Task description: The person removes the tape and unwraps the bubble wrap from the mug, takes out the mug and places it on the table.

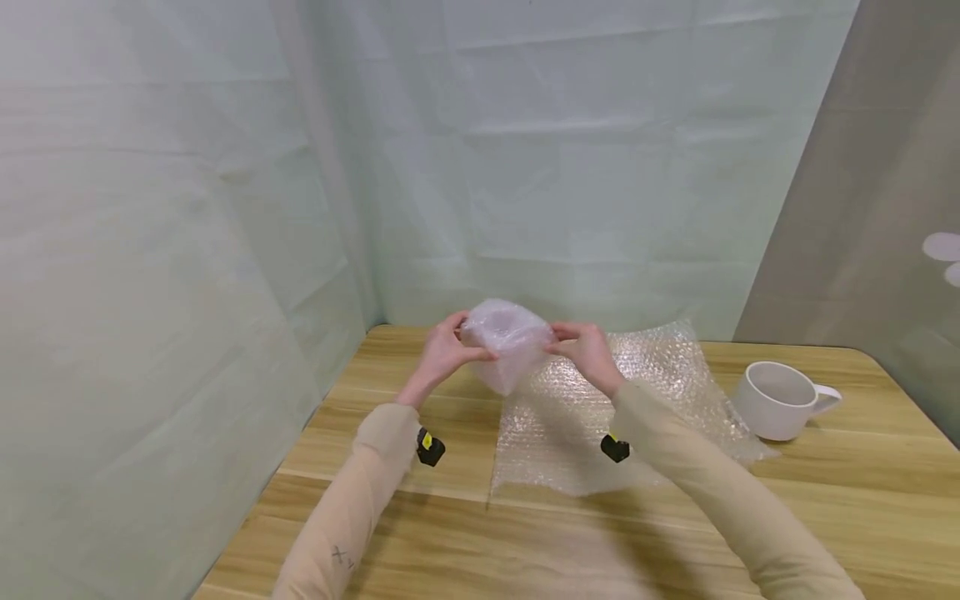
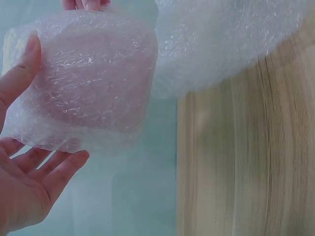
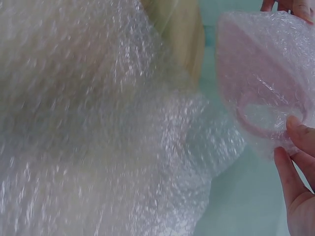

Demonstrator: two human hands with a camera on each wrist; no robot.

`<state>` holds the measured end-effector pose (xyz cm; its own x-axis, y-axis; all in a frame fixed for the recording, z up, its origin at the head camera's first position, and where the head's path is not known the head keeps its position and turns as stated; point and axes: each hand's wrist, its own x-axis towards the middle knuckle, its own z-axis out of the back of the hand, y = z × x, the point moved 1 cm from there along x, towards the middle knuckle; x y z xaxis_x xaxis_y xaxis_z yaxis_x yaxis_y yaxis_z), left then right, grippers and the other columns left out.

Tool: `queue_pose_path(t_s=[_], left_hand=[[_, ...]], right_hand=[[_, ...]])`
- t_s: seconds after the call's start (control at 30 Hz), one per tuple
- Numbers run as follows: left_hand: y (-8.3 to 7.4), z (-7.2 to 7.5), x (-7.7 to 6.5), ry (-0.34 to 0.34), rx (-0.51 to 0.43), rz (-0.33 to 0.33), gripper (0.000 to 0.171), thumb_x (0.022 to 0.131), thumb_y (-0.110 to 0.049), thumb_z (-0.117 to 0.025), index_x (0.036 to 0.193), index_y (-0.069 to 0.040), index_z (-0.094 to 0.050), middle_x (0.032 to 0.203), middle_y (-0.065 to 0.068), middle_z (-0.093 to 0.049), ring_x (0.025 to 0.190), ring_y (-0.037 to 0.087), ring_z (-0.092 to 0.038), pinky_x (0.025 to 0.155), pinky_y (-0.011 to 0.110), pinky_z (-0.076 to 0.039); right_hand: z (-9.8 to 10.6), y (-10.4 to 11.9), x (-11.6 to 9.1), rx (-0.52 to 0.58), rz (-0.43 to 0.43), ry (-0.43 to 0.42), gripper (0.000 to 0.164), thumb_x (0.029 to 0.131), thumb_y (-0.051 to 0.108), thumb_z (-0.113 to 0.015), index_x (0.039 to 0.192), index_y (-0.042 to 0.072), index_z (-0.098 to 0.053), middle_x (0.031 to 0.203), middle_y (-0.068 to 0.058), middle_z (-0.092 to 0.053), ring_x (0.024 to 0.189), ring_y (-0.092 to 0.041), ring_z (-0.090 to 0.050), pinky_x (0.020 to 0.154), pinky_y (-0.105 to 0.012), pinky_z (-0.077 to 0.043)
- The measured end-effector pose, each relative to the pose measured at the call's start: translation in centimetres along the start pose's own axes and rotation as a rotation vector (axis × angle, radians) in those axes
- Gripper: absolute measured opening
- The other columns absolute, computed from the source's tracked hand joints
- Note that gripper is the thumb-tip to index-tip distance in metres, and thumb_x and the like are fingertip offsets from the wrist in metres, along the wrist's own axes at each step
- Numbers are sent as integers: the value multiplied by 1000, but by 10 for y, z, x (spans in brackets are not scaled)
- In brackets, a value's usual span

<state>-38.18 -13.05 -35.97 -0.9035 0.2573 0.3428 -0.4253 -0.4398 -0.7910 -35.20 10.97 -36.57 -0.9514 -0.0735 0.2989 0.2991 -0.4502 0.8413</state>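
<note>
A pinkish mug wrapped in bubble wrap (image 1: 510,337) is held up above the table between both hands, its looped handle (image 3: 251,125) showing through the plastic in the right wrist view. My left hand (image 1: 444,348) grips one side, thumb on the near face and fingers spread along the opposite edge. On the other side, the thumb and fingers of my right hand (image 1: 587,350) pinch the wrap by the handle. Beneath and to the right, a loose sheet of bubble wrap (image 1: 577,442) lies on the wooden table.
A white mug (image 1: 780,404) stands upright at the right, its handle pointing right, beside the sheet's right edge. The wooden table (image 1: 420,533) ends at a pale cloth backdrop (image 1: 562,208) behind, with more cloth along the left.
</note>
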Motion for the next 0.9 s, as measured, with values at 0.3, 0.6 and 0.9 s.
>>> queue_pose_path(t_s=[0.3,0.6,0.9], left_hand=[[-10,-23,3,19,-24,-7,68,56,-21,-87,114,-6,-54,102,4,-58,91,19,-54,76,33,-47],[-12,-40,4,21,-50,-19,73,54,-22,-88,116,-6,-53,105,3,-57,92,18,-54,77,32,-47],[-22,-52,8,70,-21,-1,81,54,-25,-88,121,-4,-47,111,6,-55,97,19,-52,82,31,-45]], right_hand=[[22,-9,-8,-61,23,-33,39,75,7,-72,111,-4,-61,98,-16,-64,99,-29,-56,84,-39,-44],[36,-16,-13,-85,16,-33,40,75,5,-73,112,-5,-60,96,-17,-64,97,-30,-56,84,-41,-43],[50,-21,-19,-88,8,-31,39,76,6,-72,111,-5,-60,97,-17,-64,98,-31,-56,83,-42,-44]])
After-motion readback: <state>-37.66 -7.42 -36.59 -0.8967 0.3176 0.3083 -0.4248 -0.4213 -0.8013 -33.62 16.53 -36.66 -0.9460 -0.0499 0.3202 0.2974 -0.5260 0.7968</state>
